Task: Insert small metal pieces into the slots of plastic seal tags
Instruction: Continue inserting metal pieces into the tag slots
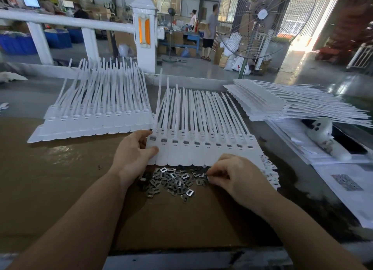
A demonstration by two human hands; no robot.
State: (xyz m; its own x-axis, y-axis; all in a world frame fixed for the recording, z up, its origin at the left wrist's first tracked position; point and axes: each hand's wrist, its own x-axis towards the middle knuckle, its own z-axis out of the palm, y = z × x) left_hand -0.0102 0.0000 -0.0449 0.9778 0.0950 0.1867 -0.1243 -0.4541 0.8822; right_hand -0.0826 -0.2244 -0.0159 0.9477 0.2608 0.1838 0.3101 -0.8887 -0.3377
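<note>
A sheet of joined white plastic seal tags (201, 146) lies in front of me on brown cardboard, tails pointing away; metal pieces sit in several of its slots. My left hand (133, 152) grips the sheet's left edge, thumb on top of the first tag. Just below the sheet lies a heap of small metal pieces (175, 180). My right hand (232, 176) is at the heap's right side, fingers curled and pinching at a metal piece there. What it holds is mostly hidden by the fingers.
Another sheet of tags (96, 116) lies to the left and a stack of sheets (282, 104) to the right. A white plastic object (325, 138) and printed papers (347, 180) lie at the right edge. A standing fan (260, 23) and people are beyond the table.
</note>
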